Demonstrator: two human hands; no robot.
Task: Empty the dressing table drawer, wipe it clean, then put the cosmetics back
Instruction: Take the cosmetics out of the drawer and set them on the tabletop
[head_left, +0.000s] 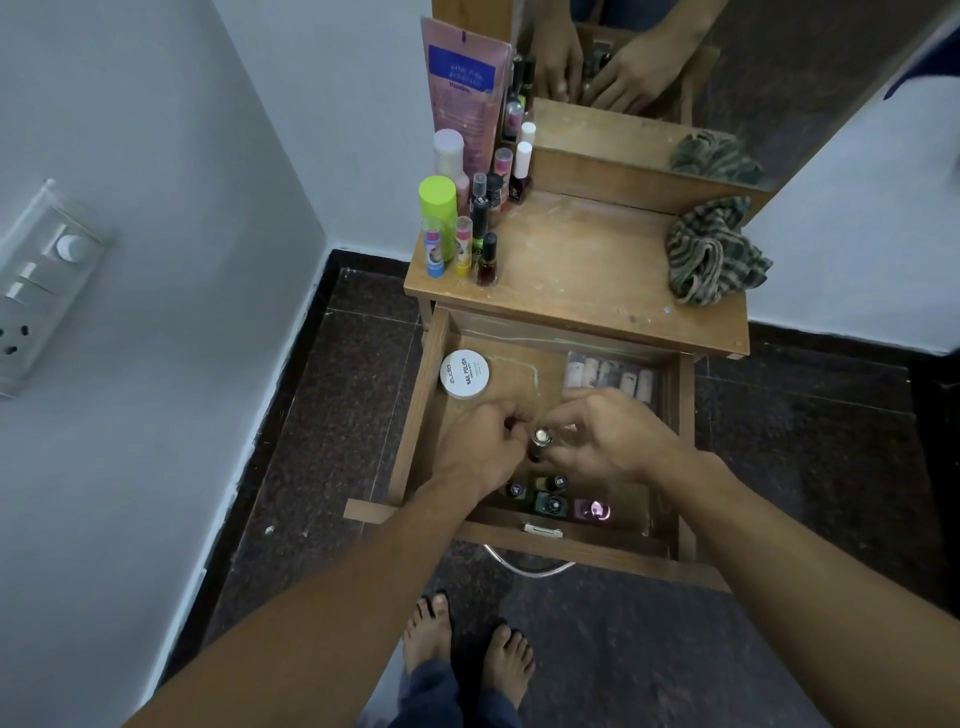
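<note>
Small bottle (540, 441) up over the open drawer (415, 415), pinched in the right hand (613, 441), left hand (483, 447) curled closed just beside it. Round white tin (464, 374) inside. Above, wooden tabletop (582, 270) with striped cloth (711, 257); dark speckled floor (322, 415), grey wall (156, 156).

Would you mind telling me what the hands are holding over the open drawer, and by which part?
A small nail polish bottle, pinched around its body by the right hand fingers. The left hand is closed beside it; its contact is unclear.
</note>
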